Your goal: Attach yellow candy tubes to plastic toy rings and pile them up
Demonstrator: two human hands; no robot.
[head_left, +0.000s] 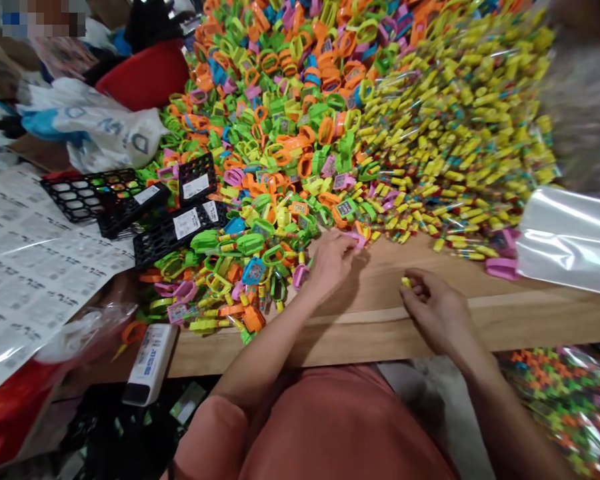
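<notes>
Head view: right hand (433, 310) pinching yellow tube (405, 283); left hand (330, 263) curled at pink toy (359, 240).

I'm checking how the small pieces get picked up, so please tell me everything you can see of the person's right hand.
The right hand is bare, palm down, with its fingers curled inward and a small yellow piece held at the fingertips. It sits low over the wooden table, just short of the heap of yellow sticks, though whether it rests on the wood is hard to tell. Its forearm runs back toward the lower right corner of the view.
</notes>
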